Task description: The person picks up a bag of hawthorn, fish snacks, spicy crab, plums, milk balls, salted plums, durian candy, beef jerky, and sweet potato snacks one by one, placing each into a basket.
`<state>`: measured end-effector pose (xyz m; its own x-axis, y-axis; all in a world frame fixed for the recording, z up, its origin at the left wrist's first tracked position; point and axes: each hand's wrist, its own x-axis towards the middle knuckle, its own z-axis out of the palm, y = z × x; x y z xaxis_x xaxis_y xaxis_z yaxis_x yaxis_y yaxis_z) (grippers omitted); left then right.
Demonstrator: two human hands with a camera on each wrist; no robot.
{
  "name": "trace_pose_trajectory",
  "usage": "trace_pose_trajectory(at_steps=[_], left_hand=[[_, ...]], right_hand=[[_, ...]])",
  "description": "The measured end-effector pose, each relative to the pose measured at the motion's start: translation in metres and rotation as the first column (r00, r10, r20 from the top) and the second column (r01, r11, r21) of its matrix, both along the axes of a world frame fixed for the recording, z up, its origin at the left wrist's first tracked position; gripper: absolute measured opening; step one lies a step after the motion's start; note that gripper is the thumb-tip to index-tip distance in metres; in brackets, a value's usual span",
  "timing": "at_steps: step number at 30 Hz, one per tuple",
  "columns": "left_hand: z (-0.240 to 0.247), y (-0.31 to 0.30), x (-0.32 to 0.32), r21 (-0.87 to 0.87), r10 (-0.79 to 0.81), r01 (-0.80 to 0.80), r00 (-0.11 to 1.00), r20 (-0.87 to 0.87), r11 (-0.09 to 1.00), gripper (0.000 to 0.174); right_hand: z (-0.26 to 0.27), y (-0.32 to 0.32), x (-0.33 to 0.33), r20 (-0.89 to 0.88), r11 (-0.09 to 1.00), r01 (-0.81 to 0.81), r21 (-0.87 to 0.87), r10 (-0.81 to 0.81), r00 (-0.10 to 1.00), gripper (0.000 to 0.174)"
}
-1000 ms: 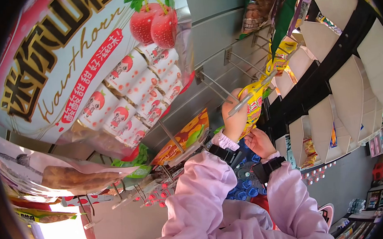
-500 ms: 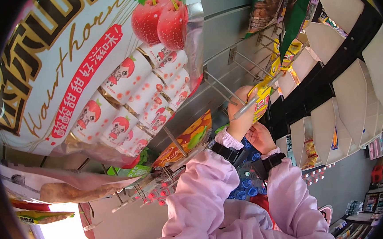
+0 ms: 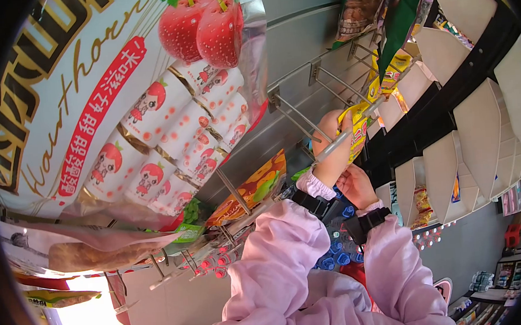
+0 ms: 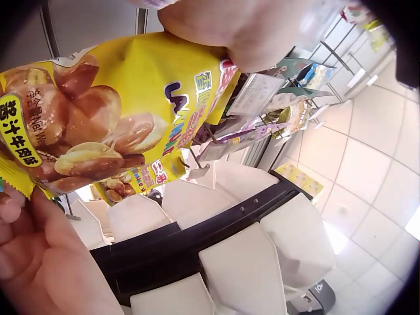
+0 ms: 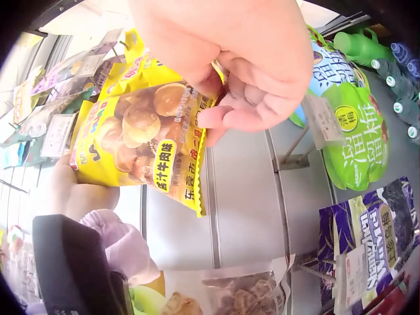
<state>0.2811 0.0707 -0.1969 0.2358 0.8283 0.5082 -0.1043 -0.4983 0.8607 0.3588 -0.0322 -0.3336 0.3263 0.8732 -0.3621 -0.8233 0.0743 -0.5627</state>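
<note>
A yellow snack bag with pictures of brown round pieces is between the two hands, beside metal display hooks. My left hand grips one end of it, behind a hook with a clear tip; its fingers are partly hidden. In the right wrist view, my right hand pinches the opposite edge of the bag between thumb and curled fingers. The left wrist view shows the bag upright and close, my left hand over its top edge and my right fingers at its lower left corner.
A large hawthorn bag hangs close on the left. More yellow bags and a green bag hang beyond the hooks. Pale shelf dividers stand on the right. Green bags hang beside the right hand.
The left hand and the yellow bag have shifted slightly up and to the right among the hooks. The right hand stays at the bag's lower end. The view has shifted a little.
</note>
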Motion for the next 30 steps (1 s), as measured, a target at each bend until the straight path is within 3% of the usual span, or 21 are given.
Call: trace_pose_trajectory(at_steps=[11, 14, 17, 24, 30], left_hand=[[0.001, -0.002, -0.001, 0.070, 0.044, -0.050, 0.996, 0.083, 0.996, 0.022], [0.000, 0.000, 0.000, -0.010, 0.053, -0.053, 0.998, 0.037, 0.999, 0.023], [-0.003, 0.002, 0.000, 0.021, 0.106, -0.107, 0.993, 0.041, 0.994, 0.022], [-0.017, 0.014, 0.003, -0.040, 0.104, -0.100, 0.987, 0.124, 0.994, 0.021], [-0.015, 0.019, -0.001, -0.139, -0.024, 0.046, 0.988, 0.154, 0.989, 0.016]], right_hand=[[0.021, -0.013, 0.002, 0.059, 0.999, 0.043, 0.008, -0.043, 0.997, 0.012], [0.019, -0.014, 0.003, 0.077, 0.998, 0.061, -0.005, -0.060, 0.995, 0.013], [0.005, -0.015, 0.008, 0.092, 0.999, 0.051, 0.016, -0.052, 0.994, 0.019], [0.013, -0.005, 0.006, 0.045, 0.999, 0.036, -0.006, -0.036, 0.998, 0.010], [0.010, 0.014, 0.013, 0.025, 0.998, 0.027, -0.065, -0.025, 0.999, 0.012]])
